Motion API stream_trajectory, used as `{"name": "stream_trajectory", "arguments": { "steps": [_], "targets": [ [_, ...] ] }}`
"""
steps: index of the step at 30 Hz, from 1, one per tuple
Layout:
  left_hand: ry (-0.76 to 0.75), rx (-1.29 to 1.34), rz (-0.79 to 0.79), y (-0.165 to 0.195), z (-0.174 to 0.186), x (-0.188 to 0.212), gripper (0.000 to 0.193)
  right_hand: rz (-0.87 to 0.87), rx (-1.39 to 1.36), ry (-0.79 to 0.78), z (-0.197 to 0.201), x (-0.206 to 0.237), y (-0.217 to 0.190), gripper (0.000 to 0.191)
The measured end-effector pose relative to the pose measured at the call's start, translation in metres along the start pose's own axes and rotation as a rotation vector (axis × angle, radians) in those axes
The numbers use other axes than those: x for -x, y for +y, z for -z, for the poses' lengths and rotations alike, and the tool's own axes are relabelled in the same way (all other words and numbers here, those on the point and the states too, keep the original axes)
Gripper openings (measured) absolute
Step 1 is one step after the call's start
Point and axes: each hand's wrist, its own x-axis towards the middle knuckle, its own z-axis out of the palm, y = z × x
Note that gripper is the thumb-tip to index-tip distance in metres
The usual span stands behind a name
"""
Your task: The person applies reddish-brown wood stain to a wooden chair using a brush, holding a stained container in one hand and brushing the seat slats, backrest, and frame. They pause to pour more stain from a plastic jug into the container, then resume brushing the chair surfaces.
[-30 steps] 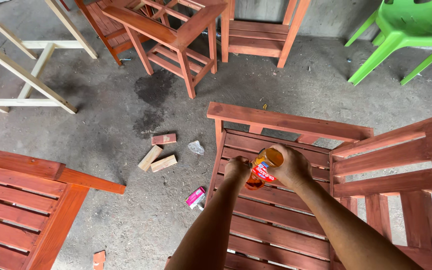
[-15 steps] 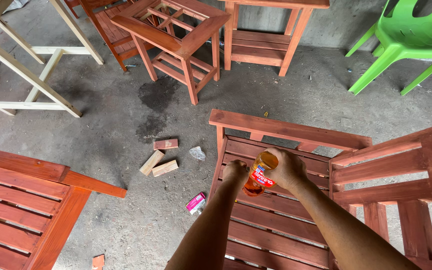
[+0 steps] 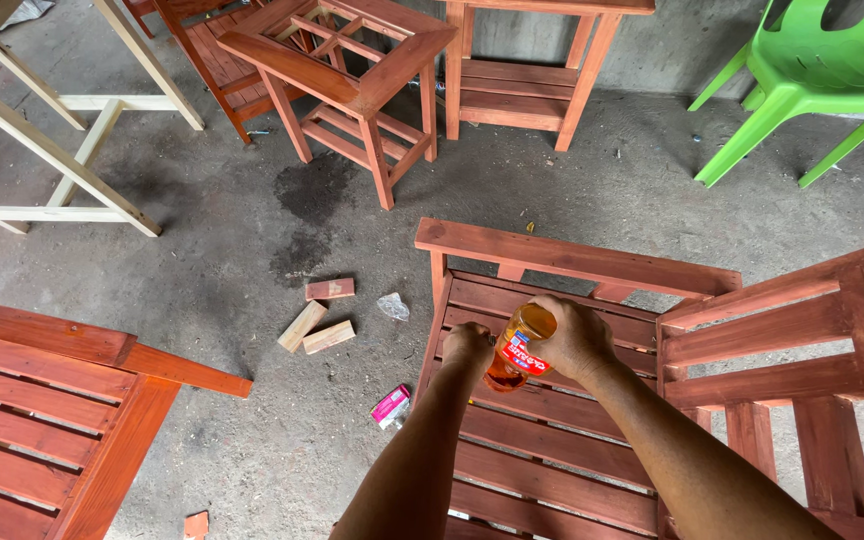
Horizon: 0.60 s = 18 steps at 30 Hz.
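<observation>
The right hand [image 3: 574, 338] grips a small bottle [image 3: 517, 355] of amber liquid, tilted neck-down over the slatted red-brown chair [image 3: 562, 430] at centre. The left hand [image 3: 469, 345] is closed at its lower end (cap or cloth, I cannot tell). No wet patch shows on the slats, so the work looks barely begun. Armrests stand close at 3 o'clock; bare floor [image 3: 202, 230] opens toward 9 and 10.

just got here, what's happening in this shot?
A person stands over a red-stained slatted wooden chair. The right hand grips a small plastic bottle of orange-brown liquid, tilted, while the left hand is at its lower end. Loose wood blocks and a pink wrapper lie on the concrete floor; a green plastic chair stands behind.
</observation>
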Motion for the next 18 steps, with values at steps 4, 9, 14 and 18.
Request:
{"name": "stream_trajectory", "arguments": {
  "steps": [4,9,14,18],
  "targets": [
    [-0.006,-0.049,-0.022,-0.0013,-0.0002,-0.002,0.023,0.027,-0.003,0.021,-0.0007,0.0012,0.001,0.069],
    [0.005,-0.049,-0.054,-0.0053,-0.0021,-0.0024,0.02,0.02,-0.009,0.009,-0.0016,0.0028,0.001,0.069],
    [0.013,0.011,-0.031,-0.0082,-0.0041,-0.0011,0.02,0.036,-0.034,0.027,-0.0016,0.0045,-0.0004,0.069],
    [-0.004,0.059,0.024,-0.0083,-0.0039,0.0011,0.021,0.039,-0.033,0.028,-0.0012,0.0062,-0.001,0.068]
  ]
}}
